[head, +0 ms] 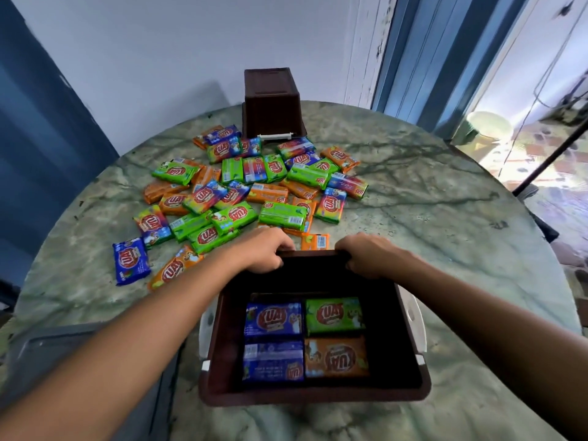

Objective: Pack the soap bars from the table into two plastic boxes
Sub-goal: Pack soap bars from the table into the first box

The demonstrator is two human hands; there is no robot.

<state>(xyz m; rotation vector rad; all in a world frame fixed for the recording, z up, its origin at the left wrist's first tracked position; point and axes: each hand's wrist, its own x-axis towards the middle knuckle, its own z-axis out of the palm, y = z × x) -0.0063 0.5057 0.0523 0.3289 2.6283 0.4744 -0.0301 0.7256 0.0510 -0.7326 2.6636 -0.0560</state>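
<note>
A dark brown plastic box (313, 396) stands open at the near side of the table. Inside lie several wrapped soap bars: two blue ones (273, 319), a green one (334, 315) and an orange one (336, 358). My left hand (265, 253) grips the far rim of this box at its left corner. My right hand (370, 254) grips the same rim at its right corner. A heap of several soap bars (241, 192) in green, orange, blue and rainbow wrappers is spread over the middle of the table. A second brown box (272, 103) stands upside down at the far edge.
The round green marbled table (429, 198) fills the view. A grey lid (79, 361) lies at the near left edge. A blue soap bar (131, 261) lies apart at the left. Walls stand behind and a blue door frame at the right.
</note>
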